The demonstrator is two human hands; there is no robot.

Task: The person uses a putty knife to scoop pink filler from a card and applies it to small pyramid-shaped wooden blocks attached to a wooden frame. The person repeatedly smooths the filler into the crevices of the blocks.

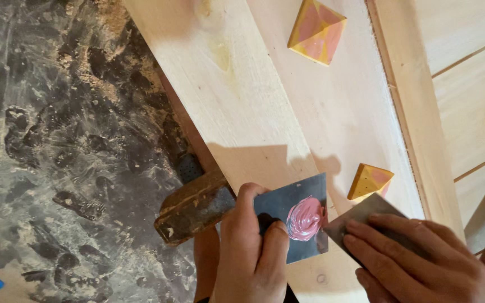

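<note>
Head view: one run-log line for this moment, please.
left hand: holds dark plate with pink putty | right hand: scraper touching putty | beside: wooden pyramid

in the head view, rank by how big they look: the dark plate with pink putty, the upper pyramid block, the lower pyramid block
1. dark plate
2. upper pyramid block
3. lower pyramid block, partly hidden by the scraper, so unsure.

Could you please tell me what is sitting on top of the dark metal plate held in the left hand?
A blob of pink filler lies on the dark plate. The left hand and the right hand's scraper blade cover the plate's edges, hiding anything there.
</note>
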